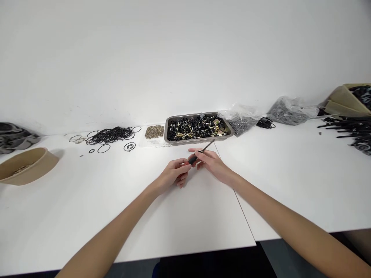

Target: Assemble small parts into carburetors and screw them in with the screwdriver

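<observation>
Over the white table, both hands meet around a screwdriver [192, 160] with a red and black handle. Its dark shaft points up and to the right, toward a metal tray [199, 140] of mixed small parts. The fingers of my left hand [174, 172] are closed around the red rear end of the handle. My right hand [213, 164] grips the front of the handle with thumb and fingers, close to where the shaft begins. Part of the handle is hidden by the fingers.
Black rubber rings [111, 136] and small brass-coloured pieces [154, 132] lie left of the tray. Plastic bags of dark parts [291, 112] stand right of it. A beige bin [48, 161] is far left; black rod-like parts [352, 129] and another bin [337, 101] are far right. A white wall stands behind.
</observation>
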Demonstrator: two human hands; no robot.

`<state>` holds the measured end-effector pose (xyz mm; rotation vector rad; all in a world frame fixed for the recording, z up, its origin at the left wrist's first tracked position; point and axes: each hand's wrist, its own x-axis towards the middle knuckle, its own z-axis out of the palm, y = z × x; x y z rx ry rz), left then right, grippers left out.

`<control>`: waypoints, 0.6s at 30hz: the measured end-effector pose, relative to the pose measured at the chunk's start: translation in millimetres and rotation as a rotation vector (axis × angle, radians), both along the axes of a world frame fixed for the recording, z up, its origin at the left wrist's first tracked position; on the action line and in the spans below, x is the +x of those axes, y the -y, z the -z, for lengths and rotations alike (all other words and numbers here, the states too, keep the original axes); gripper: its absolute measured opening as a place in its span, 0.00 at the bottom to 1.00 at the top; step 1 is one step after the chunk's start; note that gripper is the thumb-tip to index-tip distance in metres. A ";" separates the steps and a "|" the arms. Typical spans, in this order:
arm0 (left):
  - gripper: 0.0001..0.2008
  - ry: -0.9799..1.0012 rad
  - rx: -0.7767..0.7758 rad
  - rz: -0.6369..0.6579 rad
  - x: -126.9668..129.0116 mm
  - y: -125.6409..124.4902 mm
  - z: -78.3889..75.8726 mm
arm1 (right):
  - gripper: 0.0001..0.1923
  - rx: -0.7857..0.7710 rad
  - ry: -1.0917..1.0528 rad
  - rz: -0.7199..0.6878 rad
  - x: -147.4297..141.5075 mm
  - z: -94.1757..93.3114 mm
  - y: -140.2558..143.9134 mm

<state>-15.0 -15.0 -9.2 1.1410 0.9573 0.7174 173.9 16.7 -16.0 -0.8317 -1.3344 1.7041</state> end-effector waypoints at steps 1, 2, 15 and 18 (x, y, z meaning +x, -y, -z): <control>0.11 0.009 0.003 -0.005 -0.8 -0.1 0.7 | 0.22 -0.016 -0.033 -0.028 0.1 0.3 -0.2; 0.12 0.020 0.006 -0.009 -1.6 -0.3 1.5 | 0.23 -0.030 -0.064 -0.051 0.1 1.0 -0.6; 0.11 0.079 0.032 0.044 -4.6 -1.1 1.3 | 0.25 -0.110 -0.147 -0.106 0.9 3.2 -0.8; 0.12 0.083 0.040 0.056 -5.1 -2.2 1.7 | 0.24 -0.073 -0.104 -0.112 0.4 5.0 -0.7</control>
